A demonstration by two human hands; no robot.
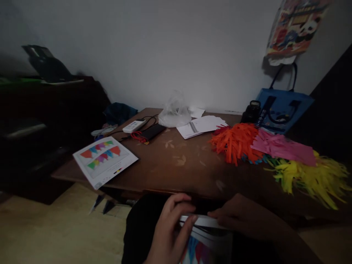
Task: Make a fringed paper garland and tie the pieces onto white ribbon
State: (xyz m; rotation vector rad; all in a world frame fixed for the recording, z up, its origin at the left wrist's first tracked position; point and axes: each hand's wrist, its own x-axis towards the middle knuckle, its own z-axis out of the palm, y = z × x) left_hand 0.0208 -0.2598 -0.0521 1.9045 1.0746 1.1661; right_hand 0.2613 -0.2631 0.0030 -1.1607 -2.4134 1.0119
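Low in the view, a white-edged packet [203, 221] with a colourful printed picture rests over the dark-clothed lap. My left hand [176, 223] grips its upper left edge, the thumb in front and the fingers curled behind. At the packet's upper right edge, my right hand [236, 216] is closed with its fingertips on the white rim; dim light hides whether it pinches anything more. A thin dark line runs across the packet just under the rim.
The brown table [176, 157] bears a printed bunting sheet [106, 161], a power strip [134, 125], a plastic bag [175, 113], papers [202, 125], orange fringe [235, 141], pink paper [286, 146] and yellow fringe [313, 178]. A blue bag [283, 110] stands at the back right.
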